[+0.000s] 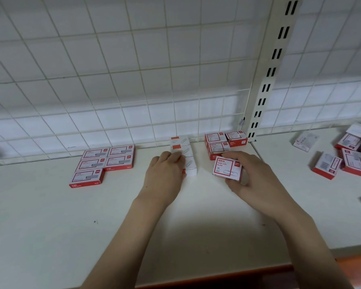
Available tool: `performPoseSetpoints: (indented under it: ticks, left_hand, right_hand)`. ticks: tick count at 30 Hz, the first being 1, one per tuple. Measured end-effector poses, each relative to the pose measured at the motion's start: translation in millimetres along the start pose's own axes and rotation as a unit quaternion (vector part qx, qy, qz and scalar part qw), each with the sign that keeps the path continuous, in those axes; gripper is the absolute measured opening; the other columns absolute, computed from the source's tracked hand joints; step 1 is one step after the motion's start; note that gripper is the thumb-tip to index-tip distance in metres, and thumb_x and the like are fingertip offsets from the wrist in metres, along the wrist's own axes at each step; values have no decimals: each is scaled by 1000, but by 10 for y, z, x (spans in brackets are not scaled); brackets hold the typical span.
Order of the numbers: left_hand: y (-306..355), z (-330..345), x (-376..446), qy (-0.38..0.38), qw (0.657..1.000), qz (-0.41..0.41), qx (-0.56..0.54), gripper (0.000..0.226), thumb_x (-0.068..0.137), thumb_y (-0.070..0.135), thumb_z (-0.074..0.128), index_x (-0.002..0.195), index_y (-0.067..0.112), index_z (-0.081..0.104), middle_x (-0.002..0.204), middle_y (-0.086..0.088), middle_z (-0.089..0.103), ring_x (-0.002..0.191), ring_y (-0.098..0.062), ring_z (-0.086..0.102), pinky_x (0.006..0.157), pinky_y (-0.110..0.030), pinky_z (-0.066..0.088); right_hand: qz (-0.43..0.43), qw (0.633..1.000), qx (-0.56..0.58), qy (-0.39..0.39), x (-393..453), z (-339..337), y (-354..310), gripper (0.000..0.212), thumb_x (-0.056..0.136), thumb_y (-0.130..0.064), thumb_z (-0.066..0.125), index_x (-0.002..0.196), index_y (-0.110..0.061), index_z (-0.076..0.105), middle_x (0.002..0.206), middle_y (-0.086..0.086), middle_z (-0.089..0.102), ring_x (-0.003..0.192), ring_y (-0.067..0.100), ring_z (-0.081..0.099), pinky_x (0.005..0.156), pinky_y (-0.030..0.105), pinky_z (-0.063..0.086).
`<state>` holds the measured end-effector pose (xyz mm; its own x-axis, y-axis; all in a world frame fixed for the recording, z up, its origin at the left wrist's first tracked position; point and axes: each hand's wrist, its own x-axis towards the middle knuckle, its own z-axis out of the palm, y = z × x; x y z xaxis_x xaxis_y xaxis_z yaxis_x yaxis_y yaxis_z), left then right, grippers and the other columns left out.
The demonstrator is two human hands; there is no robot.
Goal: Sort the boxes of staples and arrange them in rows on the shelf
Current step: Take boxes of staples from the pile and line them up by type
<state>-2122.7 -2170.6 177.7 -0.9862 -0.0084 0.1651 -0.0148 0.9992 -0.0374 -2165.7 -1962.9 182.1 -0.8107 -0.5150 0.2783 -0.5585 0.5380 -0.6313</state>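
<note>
On the white shelf (50, 215), several red-and-white staple boxes (104, 161) lie flat in rows at the left. A column of white boxes with paper-clip pictures (186, 151) runs from the wire grid toward me in the middle. My left hand (165, 176) rests against the left side of that column, fingers curled over the nearest box. My right hand (256, 180) holds a red-framed paper-clip box (227, 167) just above the shelf, in front of a small group of like boxes (219, 142) at the back.
A white wire grid (133, 80) backs the shelf, with a slotted upright post (267, 80) at the right. Beyond the post, a loose pile of mixed boxes (346, 155) lies on the neighbouring shelf. An orange front edge (217, 278) runs below.
</note>
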Motion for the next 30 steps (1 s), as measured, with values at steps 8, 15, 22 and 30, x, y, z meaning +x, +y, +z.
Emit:
performPoseSetpoints:
  ticks: [8,15,22,30]
  left_hand:
    - [-9,38,28,14,999,5,-29,40,88,19,59,126,9,55,135,-5,50,117,-29,49,93,-37,38]
    - [12,33,-7,25,997,3,-75,44,85,14,63,127,5,54,134,-11,51,122,-32,48,98,-40,37]
    - [152,-114,-36,23,997,19,-66,49,89,24,58,135,13,46,143,-7,42,132,-27,36,105,-38,29]
    - [374,-225,31,-10,999,18,-46,51,96,36,39,143,20,27,152,1,23,140,-18,17,111,-29,14]
  right_hand:
    - [-2,1000,26,10,-58,-48,39,48,76,-3,63,113,-31,50,112,-15,52,98,-3,52,80,13,45]
    - [11,999,-36,16,-154,-148,134,44,73,-4,67,111,-22,56,103,-13,49,91,-1,49,76,2,33]
    - [64,987,-148,-11,-133,-350,355,36,75,-13,69,108,-24,58,96,-16,55,101,21,49,79,31,36]
    - [67,976,-198,-63,242,-337,406,50,84,-14,55,132,-24,46,134,-2,49,119,26,42,96,33,35]
